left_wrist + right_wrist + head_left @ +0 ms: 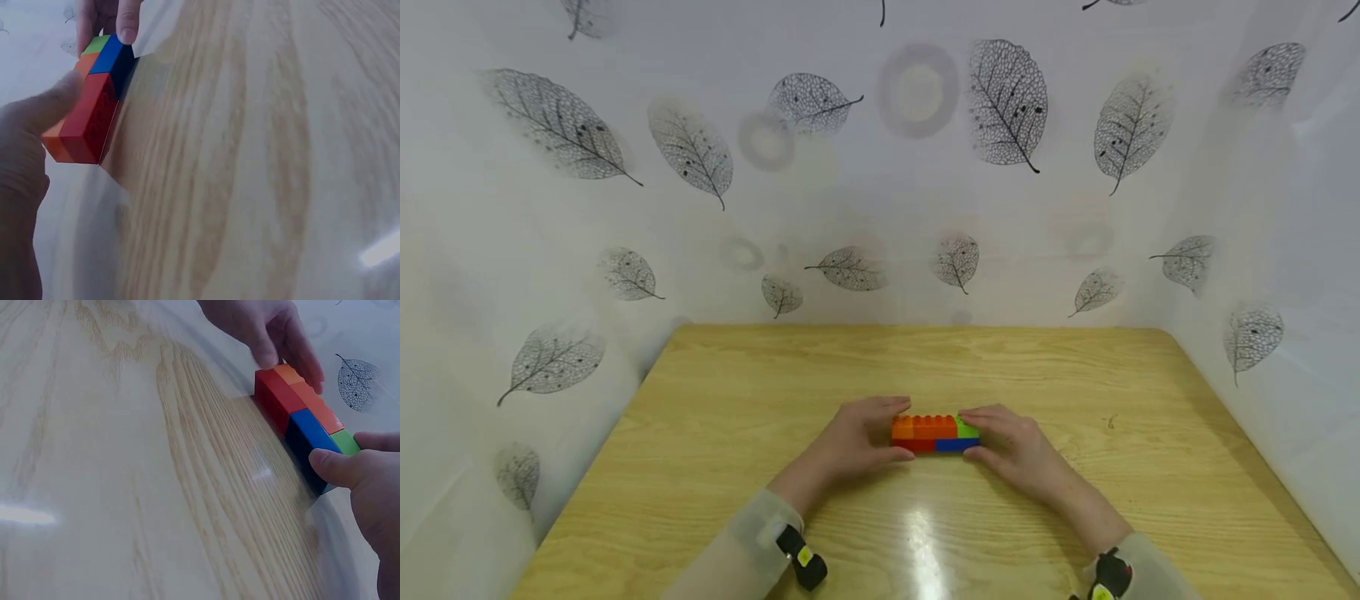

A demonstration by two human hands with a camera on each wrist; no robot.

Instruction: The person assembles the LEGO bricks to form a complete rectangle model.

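Several toy building bricks are joined in one bar on the table. In the head view, a red brick [913, 446] and a blue brick [957, 445] form one row; orange bricks [934, 427] and a green brick [967, 429] form the other, with studs along its upper edge. My right hand [1022, 450] pinches the bar's right end, its thumb on the blue brick in the right wrist view. Around the left end, my left hand [857, 437] holds its thumb and fingers spread apart, a gap showing between palm and bar. Whether its thumb touches the red brick is unclear.
The bar is on a light wooden table [760, 367] with a glare spot near its front. White sheeting [880, 192] printed with dark leaves rises behind the table and along both sides. A black strap device [803, 558] sits on the left wrist, another [1108, 575] on the right.
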